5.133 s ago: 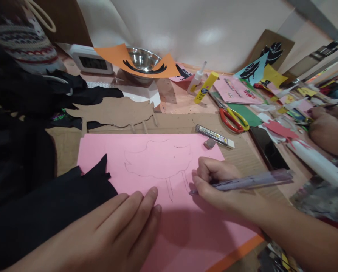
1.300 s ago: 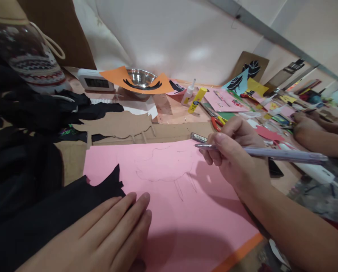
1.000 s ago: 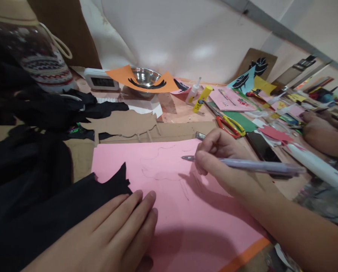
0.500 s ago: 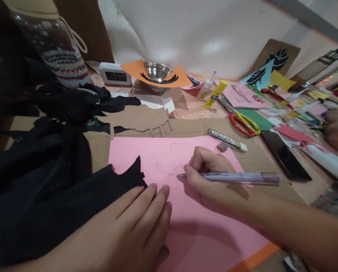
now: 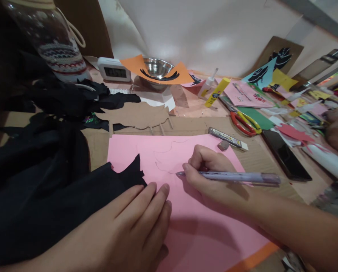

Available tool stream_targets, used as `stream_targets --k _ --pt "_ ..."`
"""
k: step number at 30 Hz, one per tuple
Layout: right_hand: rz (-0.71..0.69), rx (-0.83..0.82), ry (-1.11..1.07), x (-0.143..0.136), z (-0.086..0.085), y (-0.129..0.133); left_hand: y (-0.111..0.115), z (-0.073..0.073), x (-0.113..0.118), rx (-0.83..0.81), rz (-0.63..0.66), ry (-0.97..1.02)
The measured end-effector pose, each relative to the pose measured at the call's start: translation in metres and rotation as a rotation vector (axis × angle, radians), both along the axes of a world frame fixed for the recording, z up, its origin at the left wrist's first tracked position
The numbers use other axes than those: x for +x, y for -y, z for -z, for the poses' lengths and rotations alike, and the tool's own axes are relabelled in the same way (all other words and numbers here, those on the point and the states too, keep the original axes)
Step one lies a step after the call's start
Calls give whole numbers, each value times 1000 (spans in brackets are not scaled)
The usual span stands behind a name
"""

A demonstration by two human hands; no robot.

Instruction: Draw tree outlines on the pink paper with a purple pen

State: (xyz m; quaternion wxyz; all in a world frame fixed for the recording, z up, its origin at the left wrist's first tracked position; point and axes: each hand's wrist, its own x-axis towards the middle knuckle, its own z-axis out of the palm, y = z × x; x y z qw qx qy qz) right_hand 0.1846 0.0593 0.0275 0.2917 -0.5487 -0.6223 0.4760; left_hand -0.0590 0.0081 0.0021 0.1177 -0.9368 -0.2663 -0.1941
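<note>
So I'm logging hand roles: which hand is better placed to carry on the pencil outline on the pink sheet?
Right hand: it grips the pencil, tip at the outline. Left hand lies flat on the pink sheet.

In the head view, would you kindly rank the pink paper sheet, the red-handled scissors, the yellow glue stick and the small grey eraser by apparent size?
1. Pink paper sheet, by far the largest.
2. Red-handled scissors.
3. Yellow glue stick, close to the scissors and farther from the camera, so this order is unsure.
4. Small grey eraser, the smallest.
</note>
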Motion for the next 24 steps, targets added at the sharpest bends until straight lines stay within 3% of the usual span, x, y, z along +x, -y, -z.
stream_targets --k 10,13,19,24 --pt "19 24 26 0 1 0 3 4 -1 16 8 5" --pt "66 -18 -52 -3 0 -1 3 2 -2 4 1 2" --pt "195 114 -173 -4 -22 -5 1 -2 1 5 4 35" --pt "280 245 -80 6 -37 -12 9 19 -9 -69 -26 186"
